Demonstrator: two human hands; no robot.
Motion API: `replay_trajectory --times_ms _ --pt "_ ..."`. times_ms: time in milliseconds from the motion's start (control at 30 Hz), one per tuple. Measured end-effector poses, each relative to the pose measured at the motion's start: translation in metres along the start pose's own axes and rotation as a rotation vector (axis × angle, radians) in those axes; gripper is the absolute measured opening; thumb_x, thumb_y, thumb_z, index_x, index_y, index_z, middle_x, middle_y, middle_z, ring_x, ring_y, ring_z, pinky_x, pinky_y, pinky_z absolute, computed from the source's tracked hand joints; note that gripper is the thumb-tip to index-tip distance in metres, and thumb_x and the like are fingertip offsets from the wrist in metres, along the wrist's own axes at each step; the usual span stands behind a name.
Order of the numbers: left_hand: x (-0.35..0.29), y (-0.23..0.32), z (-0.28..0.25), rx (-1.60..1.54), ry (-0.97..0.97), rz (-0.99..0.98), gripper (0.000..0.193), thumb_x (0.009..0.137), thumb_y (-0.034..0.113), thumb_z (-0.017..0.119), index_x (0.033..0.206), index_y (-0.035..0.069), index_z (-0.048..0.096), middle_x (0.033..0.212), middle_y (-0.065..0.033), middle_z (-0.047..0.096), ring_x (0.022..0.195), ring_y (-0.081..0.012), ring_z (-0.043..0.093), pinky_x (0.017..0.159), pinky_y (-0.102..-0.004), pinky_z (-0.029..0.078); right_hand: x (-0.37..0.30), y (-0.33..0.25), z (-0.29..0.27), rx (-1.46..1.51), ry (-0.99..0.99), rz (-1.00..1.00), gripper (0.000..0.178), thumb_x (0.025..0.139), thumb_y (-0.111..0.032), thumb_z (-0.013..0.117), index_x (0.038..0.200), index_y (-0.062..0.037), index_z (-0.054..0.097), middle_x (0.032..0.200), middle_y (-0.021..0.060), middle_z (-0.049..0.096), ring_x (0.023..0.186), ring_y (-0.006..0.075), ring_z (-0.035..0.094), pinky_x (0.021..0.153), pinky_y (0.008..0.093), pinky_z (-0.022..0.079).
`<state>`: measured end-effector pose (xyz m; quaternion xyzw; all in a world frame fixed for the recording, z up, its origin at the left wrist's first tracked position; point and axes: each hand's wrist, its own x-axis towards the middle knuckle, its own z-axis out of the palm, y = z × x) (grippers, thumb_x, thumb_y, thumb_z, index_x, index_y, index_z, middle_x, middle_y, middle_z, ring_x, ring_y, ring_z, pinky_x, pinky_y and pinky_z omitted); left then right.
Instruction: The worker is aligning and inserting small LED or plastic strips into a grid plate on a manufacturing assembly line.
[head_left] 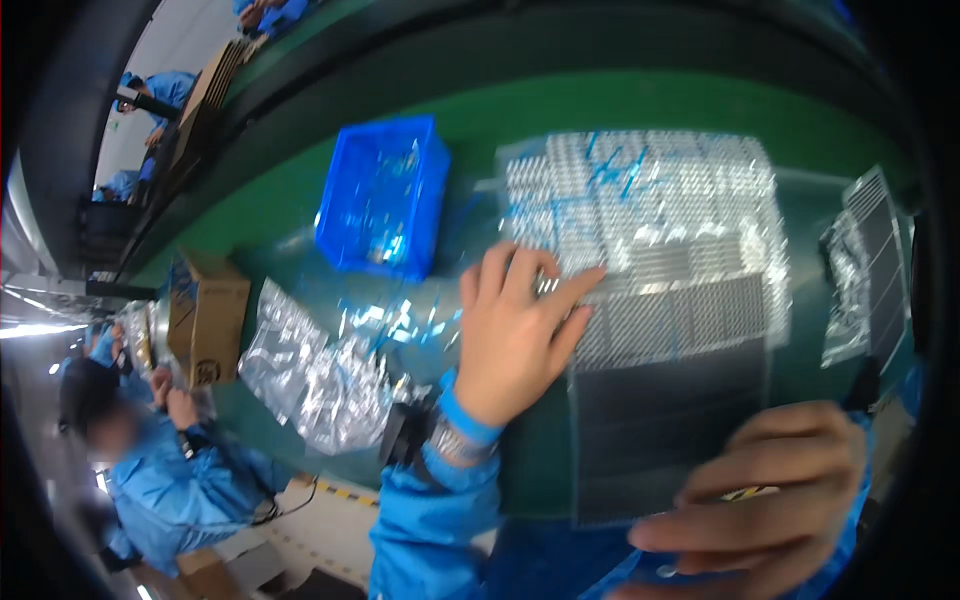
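Observation:
My left hand (515,335) lies with fingers spread at the left edge of the bubble wrap (690,190), its fingertips touching the silvery, clear sheet. Below and partly under this wrap is a flat dark panel (665,420) with fine lines; its lower half is uncovered. Over the panel's lower right corner hovers my right hand (770,495), blurred, its fingers stretched apart with nothing visible in them. Thin blue strips (620,175) lie on top of the wrap.
Left on the green table stand a blue bin (433,200) with scraps inside and a cardboard box (222,310). Crumpled clear plastic (325,385) and blue scraps lie between. Another striped panel (885,260) lies far right. A co-worker (190,480) sits at the left.

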<state>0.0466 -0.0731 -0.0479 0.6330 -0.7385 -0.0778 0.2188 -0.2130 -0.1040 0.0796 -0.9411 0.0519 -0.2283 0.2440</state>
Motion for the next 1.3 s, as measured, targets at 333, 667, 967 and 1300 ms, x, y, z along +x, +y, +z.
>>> replay_trajectory --times_ms 333,667,967,1300 --pt "0.017 0.011 -0.002 -0.034 0.046 0.045 0.036 0.082 0.019 0.081 0.118 0.023 0.079 0.103 -0.0027 0.058 0.111 -0.0296 0.052 0.092 -0.0432 0.040 0.022 0.013 -0.086 1.214 -0.568 0.612 0.043 0.095 -0.014 0.074 0.137 -0.0049 0.067 0.122 0.0213 0.073 0.101 0.0300 0.074 0.090 0.0333 0.060" --pt "0.006 0.011 -0.010 -0.063 0.045 0.033 0.040 0.078 0.017 0.083 0.117 0.023 0.079 0.103 -0.0028 0.057 0.109 -0.0315 0.051 0.093 -0.0459 0.041 -0.019 -0.022 -0.026 1.193 0.301 0.134 0.041 0.095 -0.013 0.073 0.135 -0.0052 0.068 0.119 0.0203 0.074 0.099 0.0285 0.074 0.089 0.0321 0.060" --pt "0.012 0.006 -0.003 -0.094 0.048 0.037 0.040 0.081 0.019 0.081 0.120 0.025 0.078 0.106 -0.0024 0.057 0.112 -0.0301 0.052 0.096 -0.0458 0.042 -0.018 -0.015 -0.013 1.125 0.457 0.030 0.039 0.095 -0.011 0.071 0.133 -0.0055 0.069 0.116 0.0195 0.074 0.097 0.0271 0.074 0.088 0.0311 0.060" --pt "0.011 0.010 0.002 -0.088 0.041 0.040 0.039 0.081 0.018 0.081 0.119 0.024 0.078 0.105 -0.0018 0.058 0.113 -0.0304 0.052 0.095 -0.0460 0.041 -0.031 -0.012 -0.010 1.096 0.556 -0.071 0.036 0.096 -0.010 0.070 0.131 -0.0058 0.070 0.113 0.0185 0.075 0.094 0.0255 0.074 0.087 0.0299 0.060"
